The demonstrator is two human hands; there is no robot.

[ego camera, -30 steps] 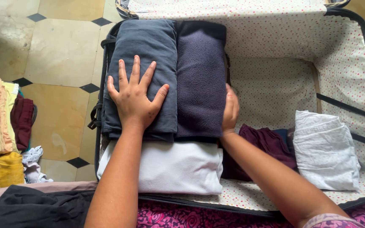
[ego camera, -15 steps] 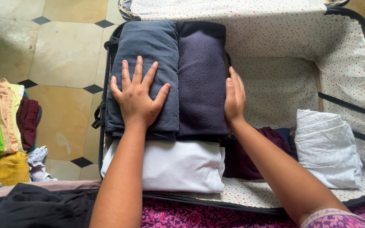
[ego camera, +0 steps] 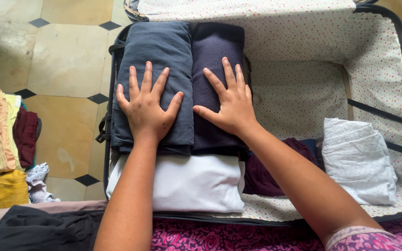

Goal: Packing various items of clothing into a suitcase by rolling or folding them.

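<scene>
On a tiled floor lies an open suitcase with dotted lining. The left hand presses flat, fingers spread, on the blue-grey folded garment at far left; the right hand lies flat on the dark purple one beside it. Uneven pressing may slide both stacks onto the white fold nearer.

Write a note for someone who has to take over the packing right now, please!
Left hand: flat, fingers spread, pressing on the blue-grey folded cloth. No grip on anything.
Right hand: flat on the dark purple folded cloth beside it. No grip either.
Both cloths lie side by side at the left end of the open suitcase, partly on top of a white folded cloth.
Also packed: a maroon cloth and a white bundle.
Left to pack, it seems: the pile of clothes on the floor.
</scene>
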